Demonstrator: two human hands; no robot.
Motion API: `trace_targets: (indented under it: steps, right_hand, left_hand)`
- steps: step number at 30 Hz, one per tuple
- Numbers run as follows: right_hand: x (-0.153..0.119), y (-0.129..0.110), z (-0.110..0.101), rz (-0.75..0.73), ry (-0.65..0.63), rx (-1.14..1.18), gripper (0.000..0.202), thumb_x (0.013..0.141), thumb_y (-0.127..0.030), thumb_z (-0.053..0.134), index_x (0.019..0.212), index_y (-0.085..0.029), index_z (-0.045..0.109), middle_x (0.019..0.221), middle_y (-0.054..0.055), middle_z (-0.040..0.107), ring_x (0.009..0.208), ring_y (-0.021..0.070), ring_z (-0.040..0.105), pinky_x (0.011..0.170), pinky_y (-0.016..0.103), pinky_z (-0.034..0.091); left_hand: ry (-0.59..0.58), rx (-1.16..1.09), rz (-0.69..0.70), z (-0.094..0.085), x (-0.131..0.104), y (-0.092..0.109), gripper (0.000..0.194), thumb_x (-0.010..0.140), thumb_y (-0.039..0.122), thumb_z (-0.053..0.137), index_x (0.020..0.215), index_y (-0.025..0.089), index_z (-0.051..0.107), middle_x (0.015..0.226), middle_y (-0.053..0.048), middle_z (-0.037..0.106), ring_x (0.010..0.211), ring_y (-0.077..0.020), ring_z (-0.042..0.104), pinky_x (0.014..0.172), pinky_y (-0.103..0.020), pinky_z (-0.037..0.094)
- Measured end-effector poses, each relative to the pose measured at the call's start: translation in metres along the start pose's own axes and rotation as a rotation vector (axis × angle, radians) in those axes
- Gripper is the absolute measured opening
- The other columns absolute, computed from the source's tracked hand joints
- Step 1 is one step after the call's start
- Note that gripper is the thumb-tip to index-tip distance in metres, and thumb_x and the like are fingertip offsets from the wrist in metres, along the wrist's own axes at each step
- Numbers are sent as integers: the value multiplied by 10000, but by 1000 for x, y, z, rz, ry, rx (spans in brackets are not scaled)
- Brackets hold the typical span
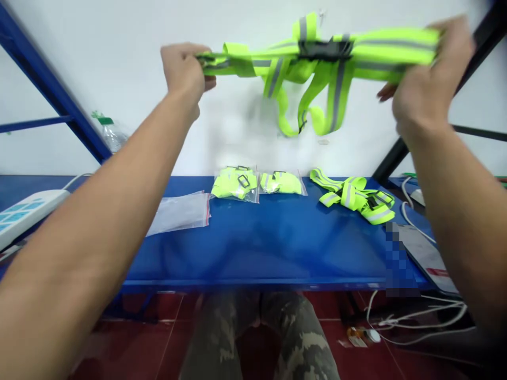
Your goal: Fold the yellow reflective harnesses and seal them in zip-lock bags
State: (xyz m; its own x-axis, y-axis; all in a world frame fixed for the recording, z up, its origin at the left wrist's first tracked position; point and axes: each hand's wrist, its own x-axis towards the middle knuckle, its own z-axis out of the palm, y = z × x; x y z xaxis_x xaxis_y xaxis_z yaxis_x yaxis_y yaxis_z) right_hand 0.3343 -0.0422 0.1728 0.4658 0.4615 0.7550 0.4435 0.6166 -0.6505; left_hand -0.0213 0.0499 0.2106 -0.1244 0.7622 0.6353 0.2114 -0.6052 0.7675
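Note:
A neon-yellow reflective strap harness [269, 60] with grey stripes and a black buckle is stretched between my hands, above the table. My left hand [184, 71] is closed round its left end. The right end is gripped by my right hand [431, 79], which is smeared by motion. Loose loops of strap hang below the buckle. Under it on the blue table [269, 243] lie two clear bags with folded harnesses, a left one [237, 183] and a right one [281, 182]. Another loose harness [352, 195] lies to their right.
Flat zip bags [180, 211] lie on the table's left part. A white power strip [31, 214] is at far left, a flat grey device [428, 253] at the right edge. Blue frame bars [51, 79] slant up at the left; white cables [428, 316] hang below the table.

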Motion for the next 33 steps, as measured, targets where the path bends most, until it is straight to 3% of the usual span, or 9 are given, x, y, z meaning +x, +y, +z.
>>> trace_targets:
  steps: [3,9,12,16,21,24,26,29,33]
  right_hand:
    - [-60,8,-8,157,-130,-241,183,662,-23,619,708,-197,585,662,-17,553,544,116,499,507,277,415]
    - [-144,36,-48,471,-1026,-524,332,566,-410,843,787,-217,689,756,9,698,763,249,636,676,336,482]
    - [-146,43,-59,440,-1259,-638,481,580,-578,821,875,-215,706,835,25,714,851,289,657,714,345,489]
    - [-143,49,-55,370,-1313,-786,702,564,-685,790,1060,-193,725,1066,81,727,1015,346,659,852,397,515]
    - [-153,41,-35,137,-1273,-756,698,595,-698,757,1069,-187,745,1289,134,658,1189,381,599,1010,479,471]
    - [-170,27,-18,11,-1183,-649,453,768,-608,664,947,-202,755,1131,106,721,1075,321,653,956,437,495]
    - [-185,20,-7,55,-1286,-627,345,821,-526,645,926,-215,751,990,76,744,921,275,684,840,390,521]
    - [-205,21,5,-59,-1362,-653,316,820,-429,669,1010,-185,737,1053,99,715,975,283,655,866,386,495]
    - [-215,28,8,-122,-1337,-706,378,835,-398,631,1104,-143,706,1041,129,666,1010,300,608,872,394,468]
  left_hand:
    - [-167,-65,-195,-15,-44,-28,251,882,29,458,1039,105,638,1059,-31,658,901,-103,617,865,-322,586]
    - [-687,230,-410,-48,-129,-93,275,599,60,637,795,181,787,818,-46,753,793,-179,684,772,-306,558]
    - [-979,398,-423,-59,-135,-90,362,558,182,740,911,227,809,850,-38,769,792,-207,693,713,-282,536]
    - [-1334,585,-407,-50,-133,-62,673,494,368,850,1155,297,751,1083,-59,760,932,-270,703,780,-313,536]
    - [-1347,886,-23,-14,-159,-28,757,547,635,791,1209,278,707,1505,-94,506,1380,-374,431,1103,-471,376]
    - [-998,1010,147,9,-190,-22,700,740,756,581,1105,171,704,1308,-167,629,1299,-400,483,1062,-529,393]
    - [-1023,954,149,23,-209,-26,683,827,737,485,1111,141,663,1125,-169,695,1063,-348,639,916,-454,498]
    - [-1187,1007,90,37,-222,-39,668,756,648,635,1185,136,618,1148,-179,694,1005,-344,670,811,-393,527]
    - [-1193,905,21,35,-199,-51,522,714,335,692,1200,151,645,1182,-130,706,1028,-289,674,798,-317,514]
